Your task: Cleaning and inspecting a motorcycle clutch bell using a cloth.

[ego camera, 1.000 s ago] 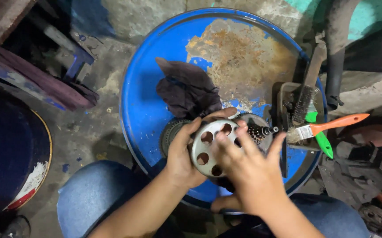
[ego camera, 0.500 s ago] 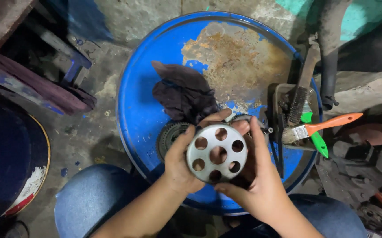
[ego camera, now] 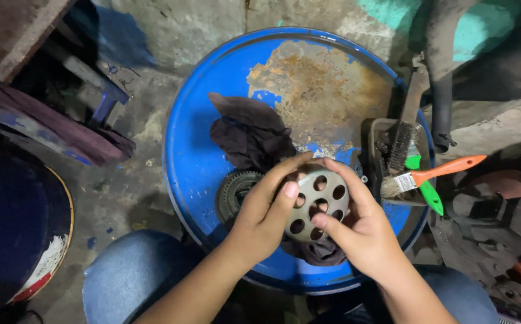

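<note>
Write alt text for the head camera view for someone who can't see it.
Left hand and right hand hold a round metal disc with holes above a blue drum lid. A dark rag, gear and orange-handled brush lie there.

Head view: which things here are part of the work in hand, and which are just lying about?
In hand:
- perforated metal disc, held by left hand and right hand
- dark rag under the disc

Lying about:
- toothed gear
- second dark rag
- orange-handled paintbrush
- wire brush
- blue drum
</note>
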